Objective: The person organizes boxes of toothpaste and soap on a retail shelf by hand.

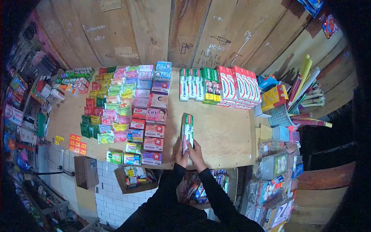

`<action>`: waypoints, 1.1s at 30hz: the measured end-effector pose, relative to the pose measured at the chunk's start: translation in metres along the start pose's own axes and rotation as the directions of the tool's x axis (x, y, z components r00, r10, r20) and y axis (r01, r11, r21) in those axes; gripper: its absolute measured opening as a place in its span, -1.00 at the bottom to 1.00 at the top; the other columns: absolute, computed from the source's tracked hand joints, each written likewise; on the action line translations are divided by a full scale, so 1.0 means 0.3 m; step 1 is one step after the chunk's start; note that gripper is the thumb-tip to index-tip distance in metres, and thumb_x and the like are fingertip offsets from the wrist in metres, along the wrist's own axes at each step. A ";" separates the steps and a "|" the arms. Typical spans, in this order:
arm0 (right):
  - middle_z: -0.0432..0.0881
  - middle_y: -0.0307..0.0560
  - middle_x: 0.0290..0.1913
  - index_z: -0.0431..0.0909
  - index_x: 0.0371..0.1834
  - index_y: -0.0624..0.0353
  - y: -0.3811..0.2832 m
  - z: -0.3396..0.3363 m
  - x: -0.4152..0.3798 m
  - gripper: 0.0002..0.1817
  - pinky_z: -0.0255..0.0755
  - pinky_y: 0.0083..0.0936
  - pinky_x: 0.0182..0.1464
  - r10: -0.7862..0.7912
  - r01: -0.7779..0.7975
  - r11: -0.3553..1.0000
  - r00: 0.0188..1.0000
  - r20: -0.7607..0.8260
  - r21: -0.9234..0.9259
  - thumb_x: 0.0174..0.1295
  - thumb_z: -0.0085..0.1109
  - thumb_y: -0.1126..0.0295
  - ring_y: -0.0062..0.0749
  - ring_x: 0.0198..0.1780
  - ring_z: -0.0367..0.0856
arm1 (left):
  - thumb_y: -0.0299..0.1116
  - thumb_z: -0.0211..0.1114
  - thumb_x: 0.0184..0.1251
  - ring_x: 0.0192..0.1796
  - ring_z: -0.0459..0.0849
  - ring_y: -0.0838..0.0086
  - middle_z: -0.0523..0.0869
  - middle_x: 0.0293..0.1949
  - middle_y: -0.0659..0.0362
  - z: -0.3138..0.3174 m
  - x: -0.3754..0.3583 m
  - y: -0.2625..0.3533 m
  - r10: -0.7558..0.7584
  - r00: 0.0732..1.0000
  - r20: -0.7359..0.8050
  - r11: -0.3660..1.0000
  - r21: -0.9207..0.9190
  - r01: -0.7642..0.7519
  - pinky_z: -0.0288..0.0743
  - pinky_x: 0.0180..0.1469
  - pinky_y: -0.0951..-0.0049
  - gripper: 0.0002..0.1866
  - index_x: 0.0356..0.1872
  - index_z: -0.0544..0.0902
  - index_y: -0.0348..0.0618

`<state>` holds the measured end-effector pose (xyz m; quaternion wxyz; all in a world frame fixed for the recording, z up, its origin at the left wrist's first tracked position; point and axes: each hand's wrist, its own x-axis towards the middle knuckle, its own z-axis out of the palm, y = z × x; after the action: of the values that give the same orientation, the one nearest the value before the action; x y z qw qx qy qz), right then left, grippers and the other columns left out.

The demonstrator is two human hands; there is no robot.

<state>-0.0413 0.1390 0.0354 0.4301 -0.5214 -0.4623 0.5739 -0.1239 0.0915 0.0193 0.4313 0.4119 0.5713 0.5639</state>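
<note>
A green and white toothpaste box (pixel 188 124) stands out over the wooden table, its long side pointing away from me. Both hands grip its near end: my left hand (pixel 181 155) is closed on the left side, and my right hand (pixel 196 154) is closed on the right, thumb on top. Beyond it, similar green and white toothpaste boxes (pixel 184 85) line the back of the table. Beside those are darker green boxes (pixel 212 83) and red and white Pepsodent boxes (pixel 241 86). Stacked soap boxes (pixel 154 131) form a column left of my hands.
Soap packets (pixel 112 106) cover the table's left part. At the right edge stand a yellow box (pixel 274 97) and a basket (pixel 279 116) of rolled items. Below the front edge are a cardboard box (pixel 232 183) of mixed goods and a smaller carton (pixel 123 183). A plank wall (pixel 150 31) closes the back.
</note>
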 end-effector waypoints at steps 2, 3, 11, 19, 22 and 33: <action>0.63 -0.04 0.02 0.39 0.28 0.37 -0.026 0.036 0.014 -0.54 0.42 -0.62 0.02 -0.141 0.137 0.988 0.988 -0.062 -0.075 0.41 0.07 0.33 -0.55 0.00 0.51 | -0.39 0.05 0.33 0.50 0.14 0.12 0.18 0.46 -0.10 -0.003 0.009 0.039 0.018 1.000 0.020 1.000 0.008 -0.018 0.02 0.47 0.25 -0.34 0.46 0.14 -0.28; 0.63 -0.01 0.02 0.39 0.28 0.40 -0.061 0.054 0.017 -0.56 0.42 -0.59 0.04 -0.145 0.142 0.987 0.988 -0.046 -0.070 0.40 0.05 0.38 -0.51 -0.01 0.53 | -0.32 -0.03 0.41 0.52 0.08 0.10 0.08 0.50 -0.12 -0.032 0.045 0.044 0.167 0.983 0.078 0.971 0.160 -0.177 0.01 0.48 0.25 -0.35 0.48 0.07 -0.27; 0.63 0.11 0.06 0.41 0.28 0.31 0.015 0.143 0.337 -0.56 0.43 -0.51 0.11 -0.199 0.195 0.963 0.980 0.002 -0.187 0.35 0.08 0.41 -0.38 0.08 0.59 | -0.12 -0.13 0.53 0.53 0.00 0.09 0.01 0.51 -0.13 -0.035 0.031 0.043 0.156 0.987 -0.046 0.969 0.201 -0.144 -0.14 0.52 0.22 -0.35 0.48 0.04 -0.31; 0.61 0.30 0.01 0.44 0.22 0.32 -0.006 0.264 0.451 -0.55 0.48 -0.28 0.07 -0.417 0.320 0.842 0.897 -0.149 -0.434 0.24 0.12 0.49 0.09 0.02 0.62 | -0.11 -0.17 0.55 0.55 -0.05 0.09 -0.04 0.52 -0.13 0.007 0.196 -0.057 0.101 0.989 -0.104 0.971 0.227 -0.075 -0.17 0.52 0.23 -0.35 0.48 0.01 -0.32; 0.61 0.31 0.02 0.44 0.20 0.34 -0.052 0.228 0.427 -0.57 0.48 -0.24 0.06 -0.332 0.280 0.854 0.942 -0.047 -0.438 0.23 0.12 0.50 0.10 0.02 0.62 | -0.10 -0.19 0.55 0.55 -0.06 0.09 -0.06 0.52 -0.13 0.024 0.253 -0.099 0.068 0.989 -0.135 0.978 0.203 -0.040 -0.18 0.52 0.24 -0.35 0.48 0.00 -0.32; 0.32 0.20 0.35 0.36 0.36 0.00 -0.238 0.117 0.797 -0.42 0.11 0.08 0.33 -0.626 0.538 0.195 0.712 0.318 -0.820 0.25 0.15 0.18 0.13 0.39 0.23 | -0.13 -0.24 0.59 0.58 -0.17 0.18 -0.08 0.53 -0.13 0.109 0.561 -0.109 0.013 0.976 -0.218 1.000 -0.008 -0.015 -0.31 0.54 0.31 -0.37 0.48 -0.03 -0.35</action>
<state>-0.0960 0.3838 0.0583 0.3021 -0.4724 -0.8277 0.0221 -0.1407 0.2612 -0.0178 0.3639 0.3493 0.6095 0.6115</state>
